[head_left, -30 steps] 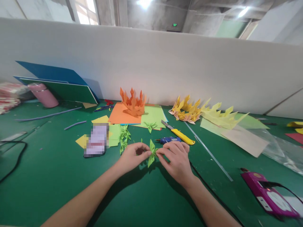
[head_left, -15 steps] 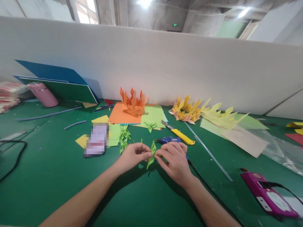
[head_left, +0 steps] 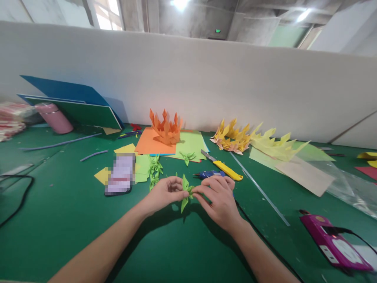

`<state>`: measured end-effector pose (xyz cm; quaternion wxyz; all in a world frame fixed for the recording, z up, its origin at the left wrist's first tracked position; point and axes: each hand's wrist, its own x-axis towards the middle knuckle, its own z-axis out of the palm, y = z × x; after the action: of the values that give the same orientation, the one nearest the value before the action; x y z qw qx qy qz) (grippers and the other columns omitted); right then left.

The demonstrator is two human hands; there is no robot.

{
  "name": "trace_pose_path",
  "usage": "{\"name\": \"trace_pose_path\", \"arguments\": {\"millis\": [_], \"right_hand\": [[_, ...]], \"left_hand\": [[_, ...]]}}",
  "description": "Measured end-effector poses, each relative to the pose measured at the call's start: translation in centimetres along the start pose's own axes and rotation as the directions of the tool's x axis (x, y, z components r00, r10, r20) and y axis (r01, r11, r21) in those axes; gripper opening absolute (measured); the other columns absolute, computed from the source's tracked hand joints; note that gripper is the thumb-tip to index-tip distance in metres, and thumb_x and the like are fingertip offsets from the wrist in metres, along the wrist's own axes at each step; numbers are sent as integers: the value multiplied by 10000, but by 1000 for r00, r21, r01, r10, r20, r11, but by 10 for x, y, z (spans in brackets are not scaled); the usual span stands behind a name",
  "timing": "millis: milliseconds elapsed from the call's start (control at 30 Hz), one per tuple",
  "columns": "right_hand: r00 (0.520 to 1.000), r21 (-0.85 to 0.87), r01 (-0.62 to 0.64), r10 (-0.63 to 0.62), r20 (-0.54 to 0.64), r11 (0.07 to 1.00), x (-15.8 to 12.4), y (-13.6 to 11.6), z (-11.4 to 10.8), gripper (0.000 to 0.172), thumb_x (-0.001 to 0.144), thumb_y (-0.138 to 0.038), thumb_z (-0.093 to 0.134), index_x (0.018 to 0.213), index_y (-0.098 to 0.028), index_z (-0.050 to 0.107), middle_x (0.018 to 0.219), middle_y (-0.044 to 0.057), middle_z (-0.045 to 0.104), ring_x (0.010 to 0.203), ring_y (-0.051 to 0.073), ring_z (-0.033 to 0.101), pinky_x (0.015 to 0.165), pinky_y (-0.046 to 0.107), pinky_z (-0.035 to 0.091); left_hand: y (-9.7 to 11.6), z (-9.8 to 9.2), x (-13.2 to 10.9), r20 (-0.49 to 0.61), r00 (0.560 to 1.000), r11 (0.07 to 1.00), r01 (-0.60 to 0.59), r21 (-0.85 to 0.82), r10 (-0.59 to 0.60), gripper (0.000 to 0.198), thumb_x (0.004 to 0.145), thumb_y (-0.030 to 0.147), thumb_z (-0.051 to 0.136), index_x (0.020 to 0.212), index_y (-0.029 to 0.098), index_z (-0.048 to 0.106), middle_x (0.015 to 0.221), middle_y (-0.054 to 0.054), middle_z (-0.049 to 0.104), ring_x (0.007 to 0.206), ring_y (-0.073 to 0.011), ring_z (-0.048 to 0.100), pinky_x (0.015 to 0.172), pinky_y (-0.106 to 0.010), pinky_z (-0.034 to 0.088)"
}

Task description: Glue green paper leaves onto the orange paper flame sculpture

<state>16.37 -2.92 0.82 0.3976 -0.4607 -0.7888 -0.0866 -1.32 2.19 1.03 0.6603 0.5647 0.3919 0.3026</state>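
A small folded green paper flower (head_left: pixel 184 202) with pointed petals is held above the table between both hands. My left hand (head_left: pixel 166 194) pinches its left side between thumb and fingers. My right hand (head_left: pixel 217 200) grips the right side of the flower with its fingertips. Behind my left hand lie several like green paper flowers (head_left: pixel 154 167), partly hidden by it. One more green flower (head_left: pixel 187 158) rests on the light green paper sheets (head_left: pixel 193 141). Just past my right hand lie a blue glue gun (head_left: pixel 210 174) and a yellow utility knife (head_left: pixel 227 170).
An orange paper crown (head_left: pixel 167 131), a golden crown (head_left: pixel 231 137) and a pale yellow crown strip (head_left: pixel 277 145) stand along the white partition (head_left: pixel 188 82). At left are a phone (head_left: pixel 120 173) and pink bottle (head_left: pixel 54 118). A magenta power strip (head_left: pixel 335 243) with cables lies right.
The green paper flower has shifted slightly left and turned, so more of its petals show toward my right fingertips. Both hands stay nearly in place.
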Motion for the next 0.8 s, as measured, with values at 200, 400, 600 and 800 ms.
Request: {"name": "trace_pose_path", "arguments": {"millis": [200,400,600,800], "right_hand": [[1000,-28,27,-27,-15,999,-1,-1,0,222,922,-258,471,756,-218,613,737,5,600,790,169,486,738,344,241],[999,-54,37,-38,-30,998,-1,0,1,281,943,-282,428,733,-212,601,722,3,597,788,165,482,739,338,229],[999,-44,25,-27,-37,999,1,0,-3,293,941,-280,434,719,-216,614,695,-4,587,763,153,484,735,329,230],[998,-183,52,-44,47,982,29,29,-14,284,936,-250,442,739,-215,644,723,10,605,775,169,481,712,333,223]], "left_hand": [[-1,0,0,47,999,999,2,38,-4,352,576,336,762,700,172,476,583,67,519,545,-72,465,556,-230,338],[1,-1,-1,112,994,990,-22,137,7,342,620,423,707,682,173,482,577,42,540,532,-95,490,538,-238,358],[2,-18,0,-199,929,708,-87,701,311,294,860,415,412,717,192,539,625,0,575,597,-158,531,595,-292,387],[-4,-24,1,-122,889,220,24,975,442,256,842,396,510,747,178,604,739,-62,637,750,-231,565,685,-336,400]]}}
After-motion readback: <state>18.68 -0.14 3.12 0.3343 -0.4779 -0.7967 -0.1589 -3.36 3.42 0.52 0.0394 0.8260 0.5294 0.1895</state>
